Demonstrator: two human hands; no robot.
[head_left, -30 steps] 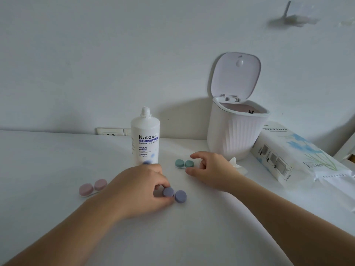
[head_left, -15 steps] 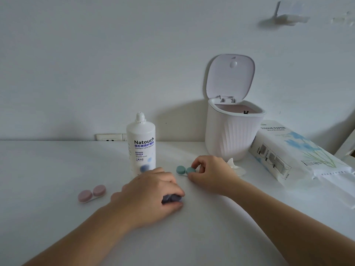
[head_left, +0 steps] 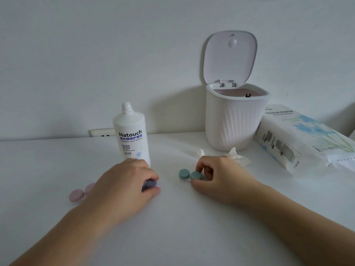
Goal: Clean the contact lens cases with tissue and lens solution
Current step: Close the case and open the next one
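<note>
left hand (head_left: 124, 181) curled over the purple lens case (head_left: 149, 185), fingers and thumb pinching it against the table (head_left: 192, 227); only a sliver of one purple cap shows between thumb and fingertips, rest hidden under the palm

right hand (head_left: 217, 175) on the green lens case (head_left: 189, 174): fingers curled, thumb and fingertips gripping the right cap, left cap sticks out free to the left. case flat on the table

pink lens case (head_left: 77, 194) lies just left of the left wrist, partly behind it, nobody touching it

lens solution bottle (head_left: 132, 135) upright, capped, just behind the left hand. crumpled tissue (head_left: 238, 157) behind the right hand, at the foot of the small white bin (head_left: 234, 121); bin lid flipped up, pink liner visible inside. tissue pack (head_left: 299, 139) lying on its side right of the bin, opened end toward the right edge

white tabletop against a plain white wall, wall socket (head_left: 101, 132) at table level left of the bottle

both forearms come in from the bottom corners, low over the table, hands knuckles-up and near each other but apart
</note>
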